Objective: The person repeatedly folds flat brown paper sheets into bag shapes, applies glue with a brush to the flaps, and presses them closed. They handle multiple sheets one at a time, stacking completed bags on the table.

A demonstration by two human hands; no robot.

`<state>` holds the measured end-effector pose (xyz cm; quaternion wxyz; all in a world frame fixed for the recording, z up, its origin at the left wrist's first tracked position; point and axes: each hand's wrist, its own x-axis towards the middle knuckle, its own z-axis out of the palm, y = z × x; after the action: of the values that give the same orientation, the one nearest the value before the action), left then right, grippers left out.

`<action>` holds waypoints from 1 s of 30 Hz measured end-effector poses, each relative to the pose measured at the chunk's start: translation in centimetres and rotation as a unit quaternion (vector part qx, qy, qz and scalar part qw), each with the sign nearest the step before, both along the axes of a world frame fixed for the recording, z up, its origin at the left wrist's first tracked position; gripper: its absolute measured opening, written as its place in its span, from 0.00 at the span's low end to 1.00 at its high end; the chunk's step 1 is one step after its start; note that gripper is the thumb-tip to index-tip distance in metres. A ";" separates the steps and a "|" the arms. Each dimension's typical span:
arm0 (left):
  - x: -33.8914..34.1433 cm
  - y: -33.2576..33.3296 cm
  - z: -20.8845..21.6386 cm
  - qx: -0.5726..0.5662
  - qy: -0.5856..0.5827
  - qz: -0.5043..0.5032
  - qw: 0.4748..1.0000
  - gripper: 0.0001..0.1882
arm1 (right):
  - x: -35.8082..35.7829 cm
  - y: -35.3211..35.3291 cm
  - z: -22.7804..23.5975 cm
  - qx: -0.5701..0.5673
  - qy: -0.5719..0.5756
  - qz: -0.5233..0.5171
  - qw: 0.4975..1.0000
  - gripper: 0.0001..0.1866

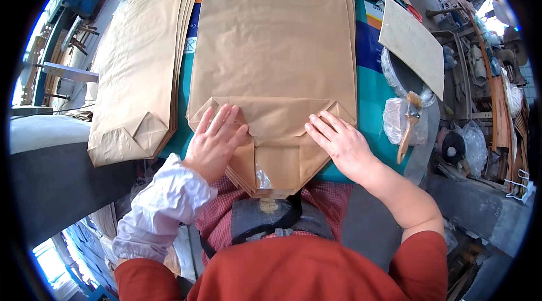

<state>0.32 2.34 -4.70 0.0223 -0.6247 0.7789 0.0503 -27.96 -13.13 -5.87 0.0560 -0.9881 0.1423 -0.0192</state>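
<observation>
A stack of large brown paper bags [276, 35] lies in front of me, its folded bottom end toward my body. On the top bag a folded flap [282, 114] runs across, with triangular corners at both sides. My left hand [217, 140] rests on the left corner of the fold, fingers stretched and spread, gripping nothing. My right hand [341, 143] presses flat on the right corner, its fingers extended. Below the flap, the near end narrows to an edge by my lap, with a small shiny patch [263, 179] on it.
A second stack of brown paper bags [135, 64] lies at left. At right, a brush [409, 126] rests on a plastic-wrapped block [393, 120], near a round container [395, 75] partly covered by a pale board [415, 47]. Teal printed sheeting [367, 109] lies underneath.
</observation>
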 end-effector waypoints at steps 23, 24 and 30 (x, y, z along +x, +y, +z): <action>2.9 -1.9 -0.8 -0.032 0.362 0.099 0.926 0.07 | 0.5 0.4 -0.9 0.244 -0.274 -0.198 0.909 0.06; 2.8 -2.3 -1.2 -0.003 0.376 0.168 0.911 0.07 | 1.2 0.2 -1.0 0.319 -0.273 -0.237 0.876 0.07; 1.0 -2.6 -4.4 -0.079 0.287 0.244 0.923 0.11 | 2.9 0.1 -3.6 0.317 -0.242 -0.301 0.866 0.10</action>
<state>1.35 -0.26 -9.09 -0.2647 -0.7540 0.5767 0.1697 -25.09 -13.07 -9.44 0.3900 -0.7908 0.4133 -0.2272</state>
